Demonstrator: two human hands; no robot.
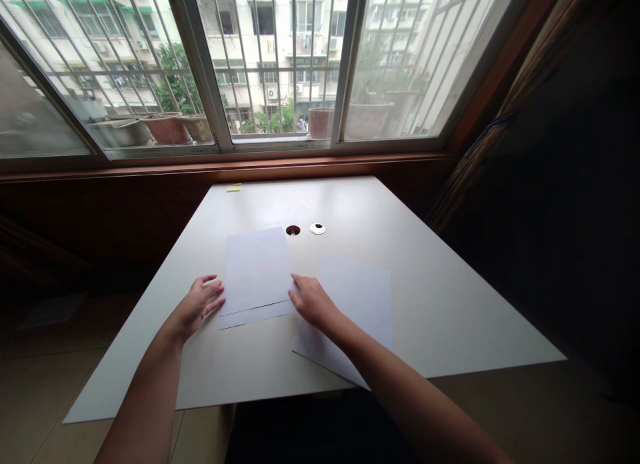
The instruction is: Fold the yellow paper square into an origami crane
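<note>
White sheets of paper (pixel 256 267) lie on the white table in front of me. One sheet's lower edge (pixel 256 313) sticks out below the top sheet. My left hand (pixel 199 305) is beside the left edge of these sheets, its fingers apart and slightly curved. At their right edge is my right hand (pixel 313 300), thumb and forefinger apart; whether it touches the paper I cannot tell. More white paper (pixel 365 297) lies at an angle to the right, partly hidden under my right forearm, with a corner reaching the table's front edge.
The white table (pixel 450 317) narrows away from me toward a barred window (pixel 280 64). Beyond the papers are a round hole (pixel 293 231) and a round silvery cover (pixel 317 229). A yellow sticky note (pixel 234 187) is at the far left corner. A pale sheet (pixel 53 311) lies on the floor at left.
</note>
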